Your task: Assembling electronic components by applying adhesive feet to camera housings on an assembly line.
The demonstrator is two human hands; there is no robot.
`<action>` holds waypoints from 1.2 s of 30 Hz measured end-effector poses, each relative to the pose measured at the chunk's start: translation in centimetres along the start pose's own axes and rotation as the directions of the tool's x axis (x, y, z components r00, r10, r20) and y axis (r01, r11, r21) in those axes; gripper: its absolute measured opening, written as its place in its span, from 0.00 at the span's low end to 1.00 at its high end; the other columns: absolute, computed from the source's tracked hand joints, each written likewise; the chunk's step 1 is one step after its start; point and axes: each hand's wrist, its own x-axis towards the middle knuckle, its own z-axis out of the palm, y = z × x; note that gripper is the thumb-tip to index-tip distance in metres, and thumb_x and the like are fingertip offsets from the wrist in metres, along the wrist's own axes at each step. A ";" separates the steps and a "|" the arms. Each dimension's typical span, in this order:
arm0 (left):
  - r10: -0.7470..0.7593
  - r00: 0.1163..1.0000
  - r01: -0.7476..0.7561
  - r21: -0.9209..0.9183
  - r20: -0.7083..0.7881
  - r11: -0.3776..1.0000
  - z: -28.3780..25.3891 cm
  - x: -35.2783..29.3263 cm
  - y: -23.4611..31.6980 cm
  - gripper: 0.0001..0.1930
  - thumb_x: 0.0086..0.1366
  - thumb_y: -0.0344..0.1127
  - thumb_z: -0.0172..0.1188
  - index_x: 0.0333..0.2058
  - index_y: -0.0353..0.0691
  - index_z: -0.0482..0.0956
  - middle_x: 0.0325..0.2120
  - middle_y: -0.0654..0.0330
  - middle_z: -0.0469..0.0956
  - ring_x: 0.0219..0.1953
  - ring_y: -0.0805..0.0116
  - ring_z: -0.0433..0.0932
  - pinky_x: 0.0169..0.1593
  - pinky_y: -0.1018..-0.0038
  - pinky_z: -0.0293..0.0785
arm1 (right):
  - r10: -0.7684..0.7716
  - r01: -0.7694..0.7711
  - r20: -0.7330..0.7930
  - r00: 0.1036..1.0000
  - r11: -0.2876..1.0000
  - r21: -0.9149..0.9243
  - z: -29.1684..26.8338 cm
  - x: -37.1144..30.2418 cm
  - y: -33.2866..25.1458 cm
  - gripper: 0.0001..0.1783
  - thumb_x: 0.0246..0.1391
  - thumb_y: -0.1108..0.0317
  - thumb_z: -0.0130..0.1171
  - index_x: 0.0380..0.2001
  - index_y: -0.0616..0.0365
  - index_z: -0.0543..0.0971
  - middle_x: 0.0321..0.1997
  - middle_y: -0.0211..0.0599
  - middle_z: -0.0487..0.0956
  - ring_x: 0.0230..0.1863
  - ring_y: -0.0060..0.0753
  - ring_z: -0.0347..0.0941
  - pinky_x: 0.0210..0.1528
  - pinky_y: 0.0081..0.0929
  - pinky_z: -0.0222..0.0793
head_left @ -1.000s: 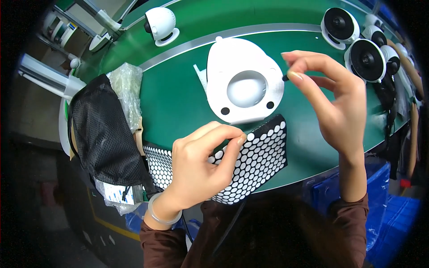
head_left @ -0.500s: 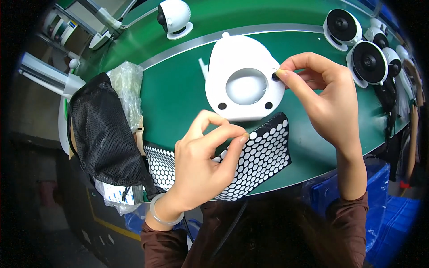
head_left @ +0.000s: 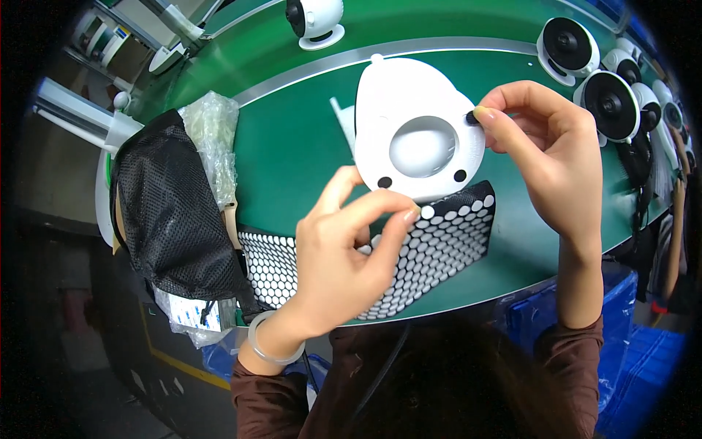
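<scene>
A white teardrop-shaped plastic housing [head_left: 398,95] with a large round opening lies on the green table in front of me. Two round black pads [head_left: 385,183] sit at its near edge. At the housing's right edge, my right hand [head_left: 545,143] pinches another black pad [head_left: 472,118] between thumb and forefinger. My left hand [head_left: 351,245] is closed in a pinch at the upper edge of a black sheet [head_left: 446,241] covered in rows of white dots. This sheet runs behind the left hand, which hides its middle.
To the left lies a black mesh pouch [head_left: 179,219] beside clear bubble wrap [head_left: 210,146]. One white camera [head_left: 318,22] stands at the back; several white cameras with black faces [head_left: 608,106] cluster at the right. Blue plastic-covered bins [head_left: 629,351] sit below the table's right edge.
My view has shifted, so most things appear farther right. The right hand's pad looks more tilted against the housing; the left fingertips stay at the dotted sheet's edge.
</scene>
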 end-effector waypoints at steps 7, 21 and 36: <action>0.049 0.999 -0.049 0.053 0.001 0.997 0.1 0.1 0.1 0.03 0.50 0.27 0.60 0.25 0.42 0.78 0.24 0.62 0.69 0.10 0.78 0.60 0.14 0.81 0.53 | -0.012 0.012 -0.019 1.000 1.000 -0.029 0.0 -0.2 0.1 0.07 0.47 0.72 0.57 0.27 0.66 0.76 0.27 0.31 0.77 0.27 0.15 0.71 0.30 0.11 0.66; 0.013 0.999 -0.016 0.079 0.037 0.997 -0.5 0.0 0.6 0.03 0.49 0.26 0.60 0.25 0.42 0.78 0.27 0.61 0.72 0.10 0.77 0.62 0.15 0.80 0.56 | -0.046 0.047 0.007 0.999 0.994 -0.099 -0.1 0.4 0.7 0.07 0.46 0.72 0.59 0.26 0.65 0.73 0.24 0.31 0.77 0.26 0.18 0.73 0.28 0.12 0.67; 0.200 0.961 -0.210 0.031 0.193 0.977 -2.0 -1.2 2.5 0.07 0.45 0.22 0.61 0.26 0.34 0.77 0.20 0.56 0.77 0.19 0.64 0.77 0.23 0.76 0.70 | -0.231 0.255 0.343 0.910 0.966 -0.028 -0.5 -5.1 -0.7 0.12 0.30 0.79 0.63 0.26 0.59 0.80 0.25 0.36 0.77 0.26 0.34 0.72 0.27 0.24 0.67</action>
